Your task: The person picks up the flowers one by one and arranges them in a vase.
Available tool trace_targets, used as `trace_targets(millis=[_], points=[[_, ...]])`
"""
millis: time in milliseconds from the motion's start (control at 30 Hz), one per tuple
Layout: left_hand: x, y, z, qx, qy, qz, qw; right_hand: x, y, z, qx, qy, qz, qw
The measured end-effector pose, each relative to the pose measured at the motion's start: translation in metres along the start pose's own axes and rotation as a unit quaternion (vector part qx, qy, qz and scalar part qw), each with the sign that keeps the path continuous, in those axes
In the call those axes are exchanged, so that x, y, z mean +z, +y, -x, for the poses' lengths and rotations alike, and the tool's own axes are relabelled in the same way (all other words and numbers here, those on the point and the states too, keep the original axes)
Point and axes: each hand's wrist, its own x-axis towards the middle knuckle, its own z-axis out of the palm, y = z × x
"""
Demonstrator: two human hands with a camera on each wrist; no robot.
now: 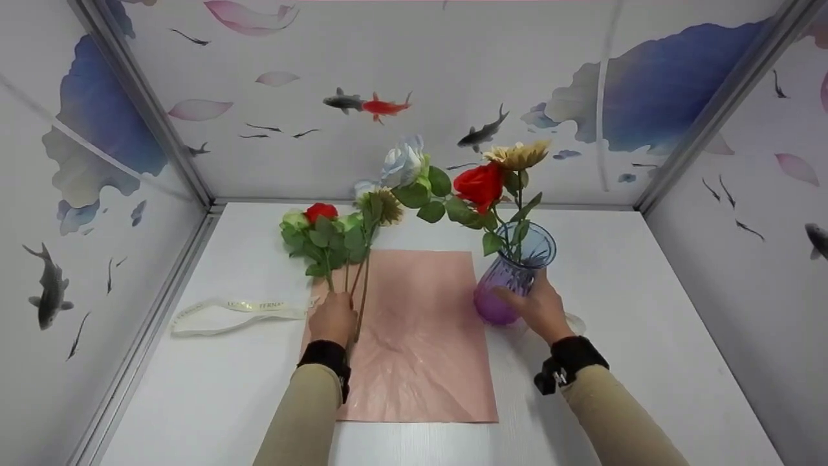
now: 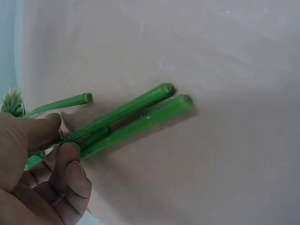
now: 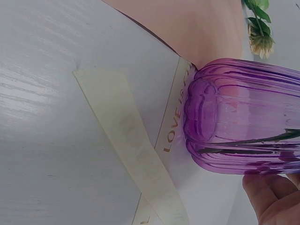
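Note:
In the head view my left hand (image 1: 333, 318) grips several green stems of artificial flowers, whose red rose (image 1: 321, 212) and leaves lie toward the back. Close up in the left wrist view, thumb and fingers pinch the stems (image 2: 133, 123), their cut ends pointing away. My right hand (image 1: 544, 307) holds the side of a ribbed glass vase (image 1: 501, 294), blue at the rim and purple below. A red rose (image 1: 480, 186), a yellow flower (image 1: 519, 156) and a pale blue rose (image 1: 402, 163) lean out above it. Stems show through the vase (image 3: 234, 110) in the right wrist view.
Pink wrapping paper (image 1: 414, 362) lies on the white table (image 1: 213, 395) between the hands. A cream ribbon (image 1: 223, 331) stretches left of the paper. More lettered ribbon (image 3: 124, 126) lies by the vase base. Printed walls enclose the table at back and sides.

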Motion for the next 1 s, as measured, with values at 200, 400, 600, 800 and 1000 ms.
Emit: trace_targets(millis=[200,400,600,800,1000], points=[[0.0009,-0.0025,0.0010,0.007,-0.009,0.000,0.9999,0.0002,-0.0005,0.0001,-0.003,0.002,0.000,1.0000],[0.0020,-0.0038,0.0047,0.024,0.020,0.011,0.9995,0.0004,0.0007,-0.0007,-0.001,0.001,0.002,1.0000],[0.0014,-0.0039,0.0041,0.020,0.023,0.019,0.9994,0.0001,0.0012,-0.0010,0.002,0.002,0.006,1.0000],[-0.0017,-0.0037,0.0009,-0.021,-0.015,0.038,0.9990,-0.0003,0.0000,-0.0006,0.005,0.000,0.009,0.9999],[-0.0027,-0.0057,-0.0042,-0.059,-0.030,0.068,0.9955,-0.0002,0.0005,-0.0014,0.007,0.000,0.012,0.9999]])
